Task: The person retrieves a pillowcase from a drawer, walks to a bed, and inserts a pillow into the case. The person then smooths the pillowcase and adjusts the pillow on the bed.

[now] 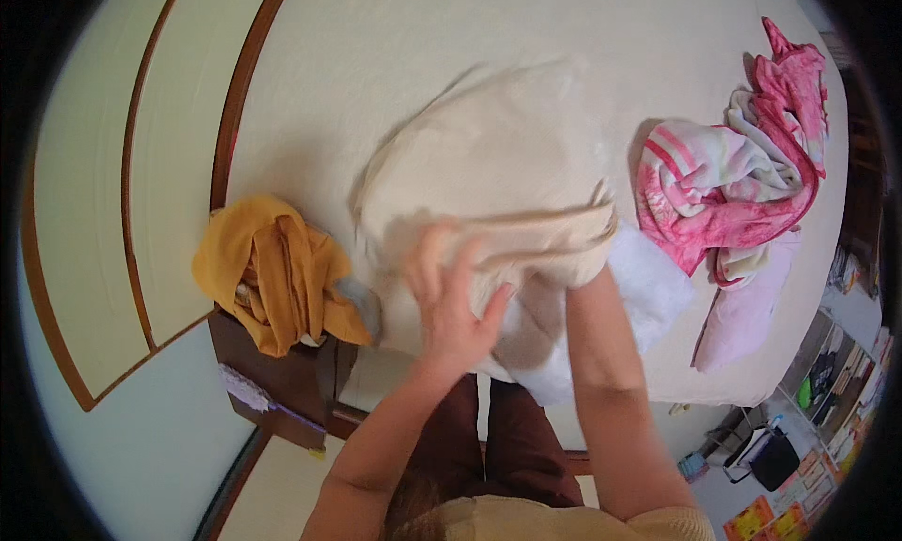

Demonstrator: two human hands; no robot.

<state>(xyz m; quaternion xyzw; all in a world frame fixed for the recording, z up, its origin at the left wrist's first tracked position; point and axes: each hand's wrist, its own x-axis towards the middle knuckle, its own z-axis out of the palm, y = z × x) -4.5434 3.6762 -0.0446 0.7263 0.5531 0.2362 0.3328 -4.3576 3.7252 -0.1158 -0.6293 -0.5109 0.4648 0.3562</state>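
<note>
A cream cloth cover lies spread on the bed in front of me, its near part bunched in folds. My left hand rests on or just above its near left part, fingers spread and somewhat blurred. My right forearm reaches into or under the folded cloth, which hides the right hand. White fluffy filling or a white pillow shows beside and beneath the cover, around my right forearm.
A mustard-yellow cloth lies heaped at the bed's left corner. On the right are a pink and white fleece blanket and a pale pink pillow. A purple-handled duster is at the lower left; a black bag stands at the lower right.
</note>
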